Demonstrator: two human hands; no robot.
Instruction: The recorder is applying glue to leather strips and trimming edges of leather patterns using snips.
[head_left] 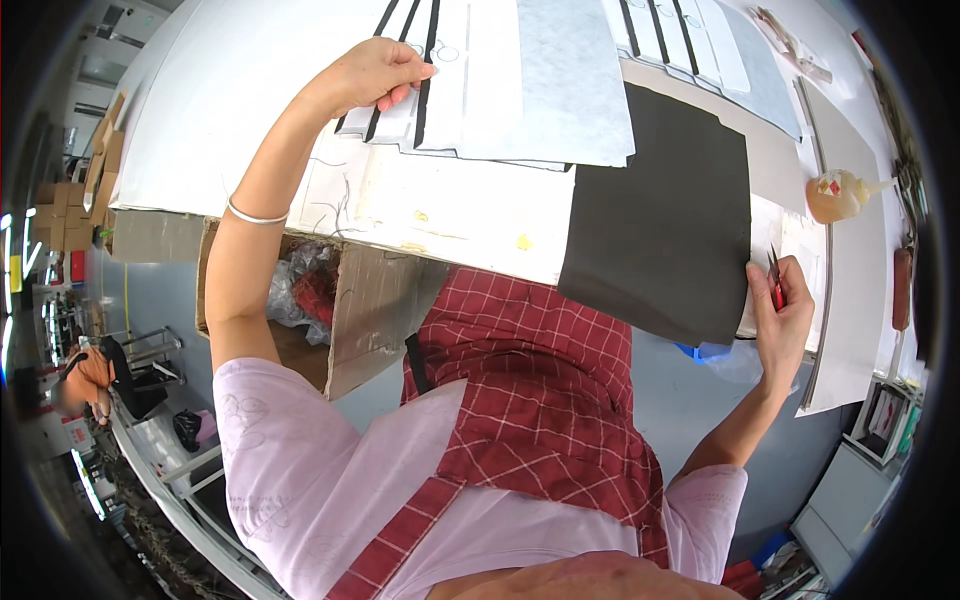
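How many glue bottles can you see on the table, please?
1: the glue bottle lies on its side at the table's right edge, beyond the right hand, which holds red snips. Others may be hidden under the sheets.

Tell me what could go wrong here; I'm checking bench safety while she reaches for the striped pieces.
The right hand holds small red snips beside the black sheet, so a slip might nick it or the fingers. The left hand stretches far to the stack of striped white pieces, which could slide apart.
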